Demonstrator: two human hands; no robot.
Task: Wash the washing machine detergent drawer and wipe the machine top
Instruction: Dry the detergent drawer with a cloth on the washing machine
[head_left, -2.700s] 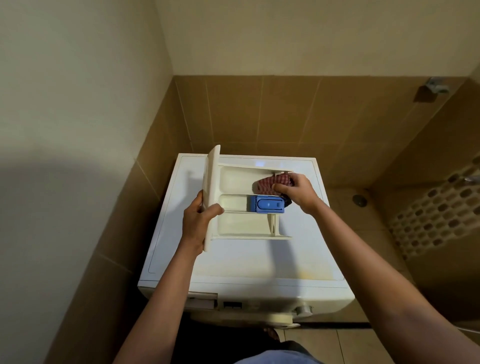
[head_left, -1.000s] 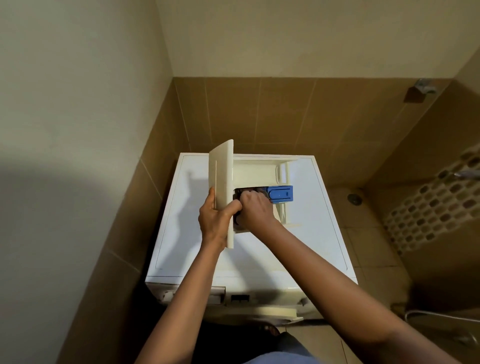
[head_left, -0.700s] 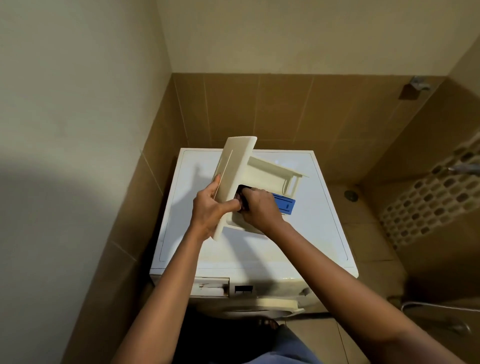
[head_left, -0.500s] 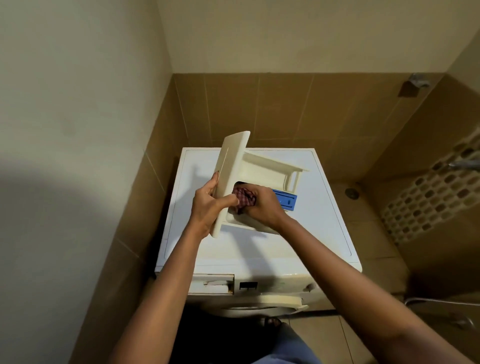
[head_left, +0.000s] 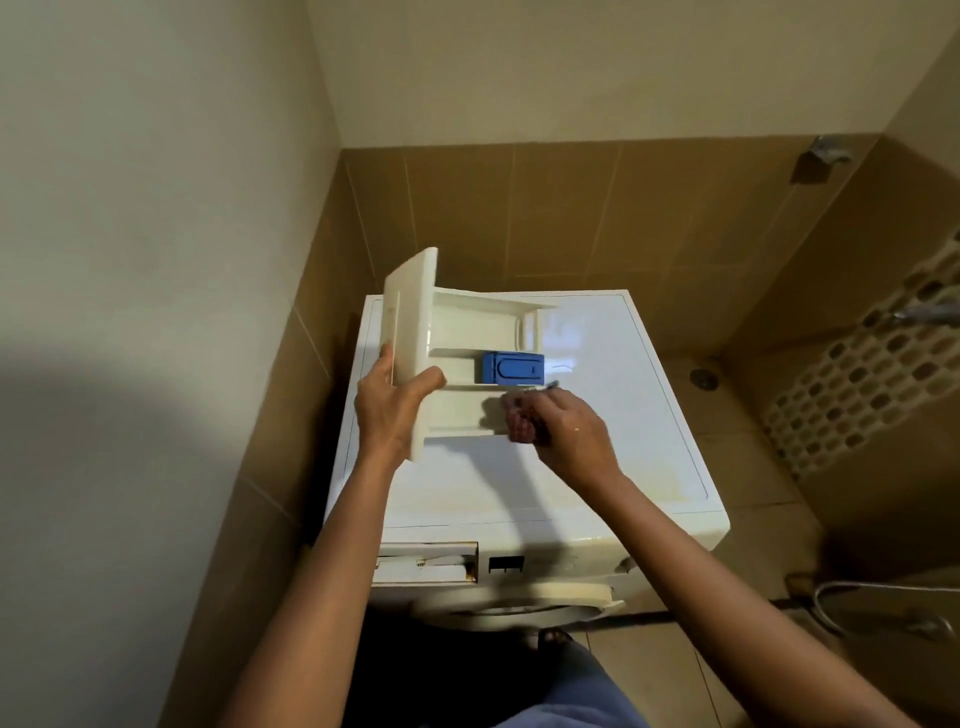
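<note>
The cream detergent drawer (head_left: 467, 322) is held above the white washing machine top (head_left: 613, 415), its open side facing me. A blue insert (head_left: 511, 368) sits in its middle compartment. My left hand (head_left: 392, 410) grips the drawer's front panel, thumb on the inner side. My right hand (head_left: 558, 431) holds a bunched red checked cloth (head_left: 522, 421) at the right end of the near compartment. Most of the cloth is hidden under my fingers.
The empty drawer slot (head_left: 426, 564) shows on the machine's front, with the round door (head_left: 519, 605) below. Tiled walls close in at the left and back. A floor drain (head_left: 704, 378) and a hose (head_left: 883, 603) lie to the right.
The drawer has tilted back so its compartments face me. My right hand has slid the cloth from near the front panel to the right end of the near compartment.
</note>
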